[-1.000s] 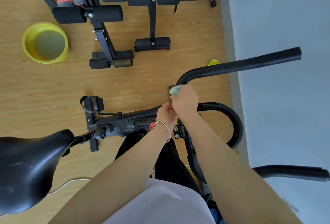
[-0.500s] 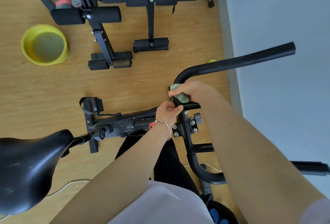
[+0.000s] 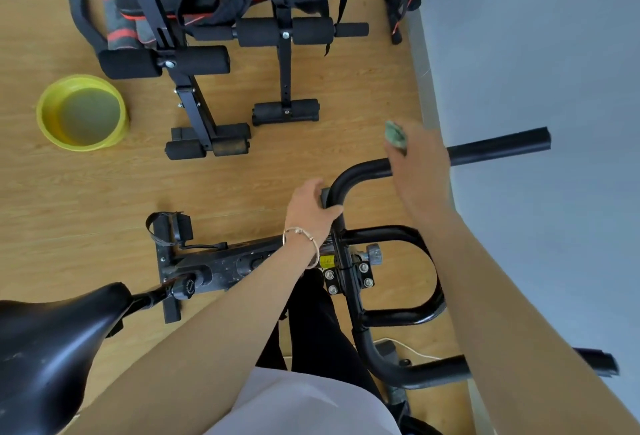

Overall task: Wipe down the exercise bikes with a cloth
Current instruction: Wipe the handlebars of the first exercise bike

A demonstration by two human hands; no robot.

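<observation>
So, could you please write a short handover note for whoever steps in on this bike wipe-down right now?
Left hand: gripping the bend of the handlebar, steadying it.
Right hand: holds the green cloth, laid over the upper handlebar tube.
Yellow basin sits on the floor to the left, apart from the bike.
Done: cannot tell how much has been wiped.
Left, likely: the outer grip end, lower bar, saddle and frame.

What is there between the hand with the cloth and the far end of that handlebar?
Nothing visible. The right hand grips the green cloth on the upper handlebar, and the bar beyond it runs bare to its tip. The left hand steadies the bend, behind the cloth.
</observation>
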